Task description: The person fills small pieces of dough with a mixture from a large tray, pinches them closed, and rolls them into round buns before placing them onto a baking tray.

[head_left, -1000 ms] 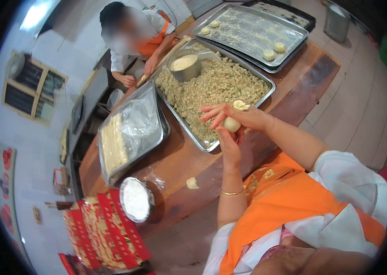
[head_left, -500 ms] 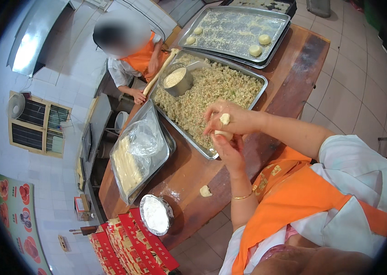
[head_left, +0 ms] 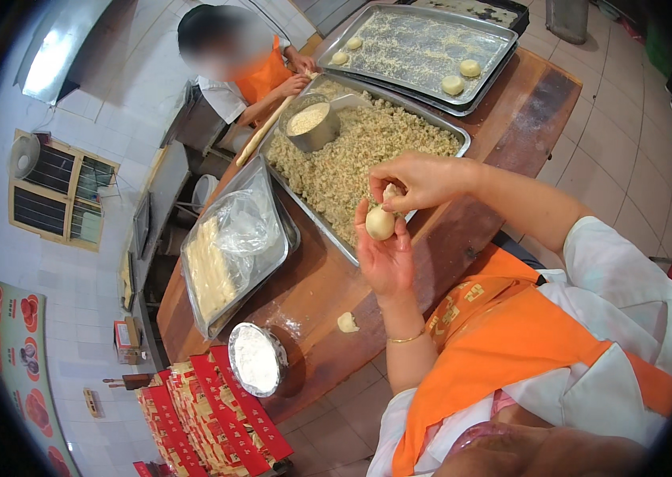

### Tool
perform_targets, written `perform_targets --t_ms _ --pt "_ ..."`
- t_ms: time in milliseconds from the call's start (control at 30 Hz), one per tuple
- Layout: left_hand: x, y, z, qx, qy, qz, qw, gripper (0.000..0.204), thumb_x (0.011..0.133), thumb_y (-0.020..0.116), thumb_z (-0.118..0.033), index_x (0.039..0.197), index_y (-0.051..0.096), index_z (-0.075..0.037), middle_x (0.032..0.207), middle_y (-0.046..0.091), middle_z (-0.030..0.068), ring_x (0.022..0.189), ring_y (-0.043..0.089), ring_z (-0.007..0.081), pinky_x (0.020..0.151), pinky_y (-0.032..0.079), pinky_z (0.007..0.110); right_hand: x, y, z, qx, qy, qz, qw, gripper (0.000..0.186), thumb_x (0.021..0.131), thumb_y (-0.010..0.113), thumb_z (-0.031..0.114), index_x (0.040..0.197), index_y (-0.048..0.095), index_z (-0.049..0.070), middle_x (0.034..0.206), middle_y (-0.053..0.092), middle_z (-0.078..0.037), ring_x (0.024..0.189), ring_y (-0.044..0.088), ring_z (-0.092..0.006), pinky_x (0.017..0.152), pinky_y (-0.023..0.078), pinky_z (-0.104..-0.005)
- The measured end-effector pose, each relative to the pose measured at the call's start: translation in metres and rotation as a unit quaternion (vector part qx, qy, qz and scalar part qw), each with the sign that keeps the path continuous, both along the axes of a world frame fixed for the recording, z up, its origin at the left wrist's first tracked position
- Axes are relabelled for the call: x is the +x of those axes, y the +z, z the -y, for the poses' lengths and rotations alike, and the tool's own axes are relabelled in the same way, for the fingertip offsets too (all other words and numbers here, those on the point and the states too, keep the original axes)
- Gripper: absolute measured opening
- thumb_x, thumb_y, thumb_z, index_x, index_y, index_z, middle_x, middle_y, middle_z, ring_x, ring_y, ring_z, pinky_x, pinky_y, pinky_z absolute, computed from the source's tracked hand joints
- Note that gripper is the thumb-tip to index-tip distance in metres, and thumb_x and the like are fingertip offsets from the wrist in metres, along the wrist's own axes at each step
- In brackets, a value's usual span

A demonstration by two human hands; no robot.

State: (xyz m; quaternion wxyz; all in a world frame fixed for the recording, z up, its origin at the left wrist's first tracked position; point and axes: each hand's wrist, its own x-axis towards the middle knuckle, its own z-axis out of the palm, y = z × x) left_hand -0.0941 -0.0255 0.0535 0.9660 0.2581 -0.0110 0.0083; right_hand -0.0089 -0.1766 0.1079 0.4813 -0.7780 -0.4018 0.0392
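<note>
A round, smooth, pale dough ball [head_left: 380, 224] rests in the fingers of my left hand [head_left: 386, 266], held up near the front edge of the filling tray. Just above it, my right hand [head_left: 423, 187] pinches a small ragged piece of dough [head_left: 391, 192] between thumb and fingers, close against the ball's top. A large metal tray [head_left: 336, 245] full of crumbly, grainy filling [head_left: 368, 143] lies beyond both hands. Flattened on the wooden table [head_left: 324, 334], nearer my left forearm, is a loose dough scrap [head_left: 347, 322].
Far right, a baking tray [head_left: 407, 52] carries several dough balls. A metal pot [head_left: 312, 126] of pale grains sits in the filling. Left are a plastic-covered tray of dough strips [head_left: 213, 266], a bowl of white flour [head_left: 256, 362] and red packaging [head_left: 217, 413]. Opposite, a co-worker [head_left: 244, 87] handles a long dough roll [head_left: 260, 135].
My hands have drawn apart slightly, uncovering the dough ball; the right now pinches the dough piece above it. The co-worker's hands have shifted along the dough roll. The whole view has shifted slightly.
</note>
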Motion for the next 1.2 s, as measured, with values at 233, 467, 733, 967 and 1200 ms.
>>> perform_targets --t_ms 233,467,733,967,1200 --pt "0.003 -0.038 -0.022 0.163 -0.009 0.063 0.985 0.046 0.104 0.043 -0.045 0.128 0.051 -0.007 0.112 0.061 0.0112 0.077 0.058 0.0173 0.06 0.048 0.026 -0.002 0.012 -0.006 -0.021 0.068 0.01 0.997 0.013 0.082 0.068 0.007 0.092 0.061 0.002 0.077 0.068 -0.009 0.065 0.064 -0.0189 0.06 0.05 -0.0331" --pt "-0.015 0.003 -0.004 0.167 0.112 0.001 0.98 0.053 0.104 0.04 -0.054 0.125 0.05 -0.006 0.107 0.061 0.0111 0.079 0.059 0.0178 0.059 0.046 0.028 -0.006 0.014 -0.006 -0.008 0.091 0.039 0.995 0.012 0.083 0.067 0.004 0.089 0.058 0.0 0.078 0.067 -0.01 0.067 0.065 -0.0214 0.061 0.051 -0.0338" --pt "-0.014 0.008 0.003 0.095 0.075 -0.032 0.992 0.052 0.104 0.038 -0.054 0.125 0.046 -0.008 0.106 0.06 0.0088 0.068 0.054 0.0143 0.051 0.042 0.024 -0.012 0.017 -0.01 -0.03 0.109 0.023 0.993 0.01 0.084 0.063 0.0 0.085 0.054 0.0 0.077 0.063 -0.011 0.068 0.064 -0.0241 0.061 0.05 -0.0339" --pt "-0.008 -0.028 -0.014 0.186 0.033 0.048 0.981 0.054 0.105 0.034 -0.053 0.128 0.044 -0.005 0.106 0.059 0.0071 0.079 0.056 0.0154 0.059 0.045 0.029 -0.016 0.021 -0.011 -0.04 0.117 0.061 0.99 0.009 0.08 0.064 0.003 0.084 0.056 0.001 0.075 0.062 -0.013 0.071 0.064 -0.0313 0.065 0.049 -0.0403" --pt "-0.02 0.011 0.002 0.108 0.07 -0.064 0.99 0.053 0.105 0.038 -0.054 0.124 0.049 -0.006 0.106 0.059 0.0066 0.07 0.053 0.0136 0.054 0.041 0.024 -0.015 0.015 -0.005 -0.048 0.12 0.101 0.987 0.012 0.08 0.063 0.0 0.083 0.051 0.001 0.077 0.057 -0.013 0.073 0.06 -0.0332 0.065 0.048 -0.041"
